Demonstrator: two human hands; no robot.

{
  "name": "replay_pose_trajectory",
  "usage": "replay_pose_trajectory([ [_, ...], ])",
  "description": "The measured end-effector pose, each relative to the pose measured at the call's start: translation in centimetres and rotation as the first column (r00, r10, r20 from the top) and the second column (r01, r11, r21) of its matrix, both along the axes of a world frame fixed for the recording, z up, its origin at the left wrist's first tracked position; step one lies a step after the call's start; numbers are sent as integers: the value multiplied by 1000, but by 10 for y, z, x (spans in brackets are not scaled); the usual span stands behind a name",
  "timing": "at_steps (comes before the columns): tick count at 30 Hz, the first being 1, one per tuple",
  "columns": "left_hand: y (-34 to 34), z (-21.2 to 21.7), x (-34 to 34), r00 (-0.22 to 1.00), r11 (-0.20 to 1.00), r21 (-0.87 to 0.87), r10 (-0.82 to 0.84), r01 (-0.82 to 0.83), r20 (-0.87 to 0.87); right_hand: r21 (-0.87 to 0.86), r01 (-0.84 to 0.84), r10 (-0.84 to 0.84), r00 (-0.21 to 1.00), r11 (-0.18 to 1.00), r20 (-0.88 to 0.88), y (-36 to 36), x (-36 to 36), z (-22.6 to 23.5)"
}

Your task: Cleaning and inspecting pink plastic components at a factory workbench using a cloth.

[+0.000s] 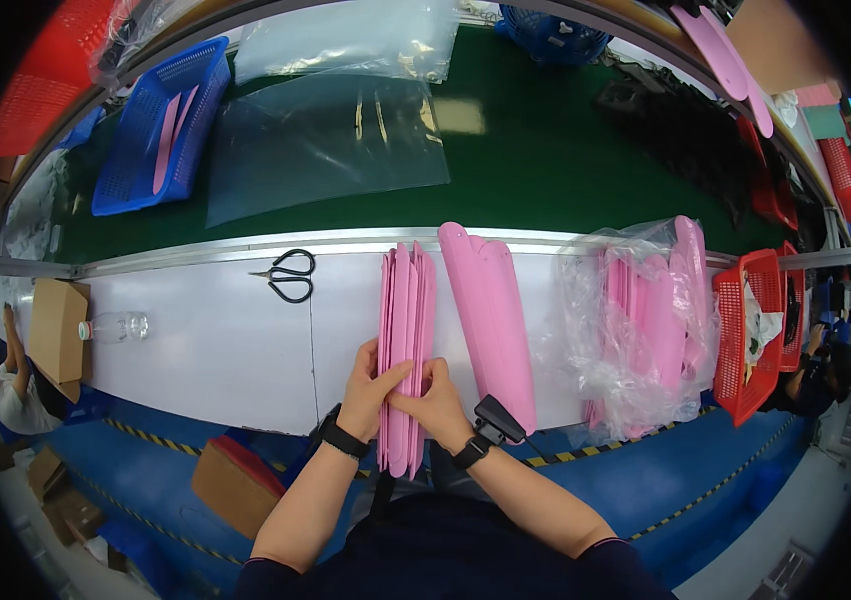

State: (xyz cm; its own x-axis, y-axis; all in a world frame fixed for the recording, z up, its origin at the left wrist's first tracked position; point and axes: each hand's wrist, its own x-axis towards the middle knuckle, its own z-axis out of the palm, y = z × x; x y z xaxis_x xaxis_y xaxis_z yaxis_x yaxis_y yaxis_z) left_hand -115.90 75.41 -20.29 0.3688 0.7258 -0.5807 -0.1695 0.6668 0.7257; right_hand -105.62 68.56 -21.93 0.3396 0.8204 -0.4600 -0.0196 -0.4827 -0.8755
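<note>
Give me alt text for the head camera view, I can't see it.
The left hand and right hand grip a stack of long pink strips at a white table; more pink strips lie to the right, some inside clear plastic.

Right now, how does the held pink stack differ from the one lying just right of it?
The held stack mostly shows thin edges; the loose stack shows a broad face. The left grip and right grip have the held stack; the loose stack lies outside both. Both stacks are pink and long.
</note>
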Motion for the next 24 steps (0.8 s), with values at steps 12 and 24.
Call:
replay_pose_trajectory([
  [12,-11,119,-23,968,694,680,-232,235,-97,638,-200,214,975,744,56,-3,13,109],
  [24,-13,118,-28,953,465,880,-299,99,51,615,-460,407,882,640,236,7,36,123],
])
